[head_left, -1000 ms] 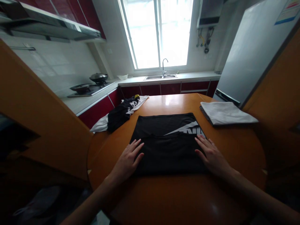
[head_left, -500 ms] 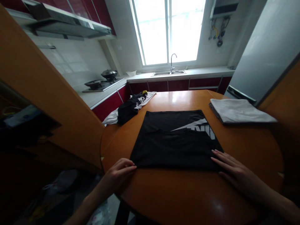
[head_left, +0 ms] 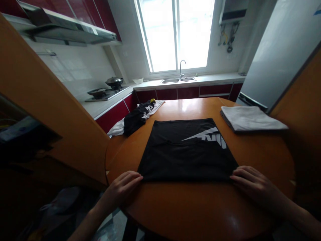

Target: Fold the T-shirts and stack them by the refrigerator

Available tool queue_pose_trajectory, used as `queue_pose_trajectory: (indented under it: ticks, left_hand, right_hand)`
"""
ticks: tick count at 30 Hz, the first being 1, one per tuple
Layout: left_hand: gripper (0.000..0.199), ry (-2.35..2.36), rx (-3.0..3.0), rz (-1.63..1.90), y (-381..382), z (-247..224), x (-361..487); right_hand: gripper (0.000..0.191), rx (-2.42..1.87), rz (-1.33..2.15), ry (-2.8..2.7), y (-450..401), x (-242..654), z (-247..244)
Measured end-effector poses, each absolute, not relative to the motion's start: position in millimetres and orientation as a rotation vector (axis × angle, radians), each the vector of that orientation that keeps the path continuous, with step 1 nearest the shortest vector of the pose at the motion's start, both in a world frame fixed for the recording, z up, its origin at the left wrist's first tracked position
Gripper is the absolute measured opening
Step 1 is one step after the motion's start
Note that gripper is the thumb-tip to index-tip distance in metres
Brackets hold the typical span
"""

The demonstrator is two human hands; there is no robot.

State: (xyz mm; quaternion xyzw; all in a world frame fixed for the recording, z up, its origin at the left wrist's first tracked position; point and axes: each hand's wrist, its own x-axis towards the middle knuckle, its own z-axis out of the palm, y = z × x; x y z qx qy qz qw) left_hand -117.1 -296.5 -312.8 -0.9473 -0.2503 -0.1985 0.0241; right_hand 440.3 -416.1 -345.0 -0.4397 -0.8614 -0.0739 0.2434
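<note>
A black T-shirt [head_left: 185, 160] with a white printed logo lies partly folded and flat on the round wooden table [head_left: 190, 207]. Its straight folded edge faces me, and the neckline curves across its middle. At the near left corner, my left hand [head_left: 126, 184] is closed, pinching the cloth between thumb and fingers. My right hand [head_left: 250, 180] has its fingers drawn together on the near right corner, gripping the fabric there.
Folded white and grey cloth [head_left: 250, 118] rests on the table's right side. A rumpled heap of black and white clothing [head_left: 137, 117] lies at the far left edge. Beyond are a stove [head_left: 107, 93], a sink [head_left: 173, 80] and a fridge [head_left: 271, 57].
My right hand has gone from lying flat with fingers stretched on the shirt to pinching its near right corner. My left hand stays at the left corner. The view has shifted slightly.
</note>
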Motion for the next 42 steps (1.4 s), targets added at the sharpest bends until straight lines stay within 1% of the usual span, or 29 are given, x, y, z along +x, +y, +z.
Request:
queue_pose_trajectory:
  ticks: [3,12,15,20,23,27,31,34,38,40,42]
  left_hand:
    - [0.036,-0.746,-2.946,-0.575,-293,-311,-118]
    - [0.043,-0.801,-3.055,-0.436,-282,-303,-115]
    - [0.041,-0.789,-3.051,-0.420,-279,-304,-114]
    - [0.031,-0.715,-3.020,-0.464,-274,-305,-115]
    - [0.034,-0.674,-3.056,-0.570,-274,-297,-113]
    - [0.039,-0.731,-3.192,-0.739,-279,-276,-109]
    - [0.033,-0.916,-3.330,-0.781,-287,-256,-115]
    - [0.028,-1.068,-3.361,-0.827,-292,-245,-121]
    - [0.023,-1.170,-3.336,-1.168,-284,-235,-118]
    - [0.019,-1.153,-3.356,-1.353,-269,-232,-114]
    - [0.017,-1.136,-3.380,-1.466,-247,-232,-110]
  right_hand:
    - [0.031,-1.235,-0.239,-2.389,-417,444,-343]
    - [0.032,-1.270,-0.440,-2.531,-414,438,-333]
    - [0.032,-1.285,-0.464,-2.534,-413,435,-333]
    - [0.024,-1.220,-0.379,-2.471,-411,436,-330]
    - [0.026,-1.159,-0.278,-2.393,-410,440,-323]
    - [0.031,-1.156,-0.095,-2.218,-412,446,-309]
    - [0.035,-1.245,0.097,-2.052,-422,449,-291]
    - [0.030,-1.331,0.185,-1.907,-429,448,-276]
    - [0.022,-1.403,0.284,-1.657,-420,446,-261]
    - [0.021,-1.403,0.360,-1.551,-404,447,-254]
    - [0.018,-1.406,0.385,-1.485,-383,449,-248]
